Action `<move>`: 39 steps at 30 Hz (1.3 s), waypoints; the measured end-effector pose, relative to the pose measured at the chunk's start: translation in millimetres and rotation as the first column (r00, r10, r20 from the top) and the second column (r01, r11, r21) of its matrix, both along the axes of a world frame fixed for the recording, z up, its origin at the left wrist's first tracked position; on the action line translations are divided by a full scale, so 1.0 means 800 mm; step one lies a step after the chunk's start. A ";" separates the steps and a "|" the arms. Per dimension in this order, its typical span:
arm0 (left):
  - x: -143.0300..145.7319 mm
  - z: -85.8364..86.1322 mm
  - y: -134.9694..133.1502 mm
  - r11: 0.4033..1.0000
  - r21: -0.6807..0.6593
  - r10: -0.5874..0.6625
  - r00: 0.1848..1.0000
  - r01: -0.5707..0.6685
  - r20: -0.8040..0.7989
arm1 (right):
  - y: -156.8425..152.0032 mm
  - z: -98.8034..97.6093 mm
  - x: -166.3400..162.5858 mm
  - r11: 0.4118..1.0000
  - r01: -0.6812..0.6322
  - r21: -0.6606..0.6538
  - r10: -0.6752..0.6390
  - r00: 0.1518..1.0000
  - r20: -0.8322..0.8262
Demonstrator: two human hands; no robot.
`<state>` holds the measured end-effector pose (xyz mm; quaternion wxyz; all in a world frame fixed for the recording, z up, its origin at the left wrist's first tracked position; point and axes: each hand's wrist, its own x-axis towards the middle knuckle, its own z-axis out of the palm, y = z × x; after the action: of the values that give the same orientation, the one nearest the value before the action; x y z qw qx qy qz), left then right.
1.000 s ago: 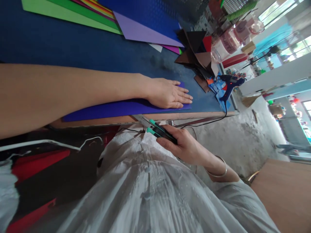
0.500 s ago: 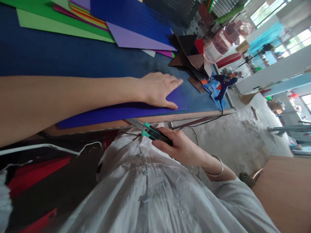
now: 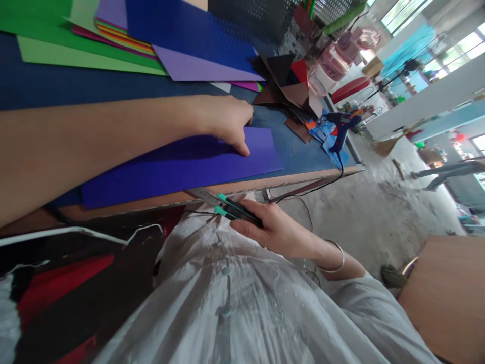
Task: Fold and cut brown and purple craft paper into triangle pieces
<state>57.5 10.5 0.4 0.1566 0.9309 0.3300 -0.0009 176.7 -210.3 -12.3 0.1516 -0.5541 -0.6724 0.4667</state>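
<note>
A long purple sheet (image 3: 182, 169) lies along the near edge of the blue tabletop (image 3: 45, 93). My left hand (image 3: 231, 121) is over its far edge, thumb pointing down at the sheet and apart from the bent fingers, most of which are hidden behind the hand. Below the table edge, my right hand (image 3: 273, 227) is closed round a utility knife (image 3: 237, 208) with a black and green handle. Its metal blade points left and reaches the front edge of the table. A bangle circles my right wrist.
Coloured sheets (image 3: 182, 30) are piled at the back. To their right lie dark scraps (image 3: 288, 93) and a blue glue gun (image 3: 341, 126), its cord hanging over the table edge. A perforated basket (image 3: 246, 25) stands behind. A wooden board (image 3: 447, 293) is at lower right.
My left hand has lifted from lying flat and drawn back to the left, its fingers now bent, uncovering more of the purple sheet. The right hand keeps its hold on the utility knife.
</note>
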 end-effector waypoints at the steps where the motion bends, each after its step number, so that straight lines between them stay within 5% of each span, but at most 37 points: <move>1: 0.000 0.000 0.005 1.000 -0.011 -0.005 1.000 0.005 -0.019 | 0.000 0.000 0.000 1.000 -0.003 0.009 0.003 1.000 -0.002; 8: 0.007 -0.017 0.018 0.998 -0.063 -0.015 0.974 0.030 0.228 | -0.008 0.003 0.014 0.997 0.075 -0.010 -0.075 0.997 -0.015; 18: 0.060 -0.026 0.002 0.998 -0.048 0.058 0.952 -0.046 0.302 | -0.008 0.022 0.056 0.984 0.163 -0.072 -0.157 0.984 0.089; 24: 0.042 -0.043 0.006 0.978 0.170 -0.189 0.855 0.120 0.483 | -0.004 0.031 0.056 0.991 0.130 -0.043 -0.122 0.979 0.164; 29: 0.005 -0.035 -0.003 0.866 0.102 -0.488 0.784 0.489 0.383 | -0.003 0.029 0.055 0.992 0.123 -0.031 -0.117 0.981 0.156; 39: -0.012 -0.039 -0.005 0.852 0.021 -0.523 0.848 0.523 0.083 | -0.010 0.026 0.051 0.987 0.155 -0.034 -0.145 0.970 0.197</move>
<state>48.0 6.7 -31.0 0.1655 0.9845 0.0573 -0.0041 217.8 -218.3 8.6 0.1067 -0.6498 -0.6285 0.4139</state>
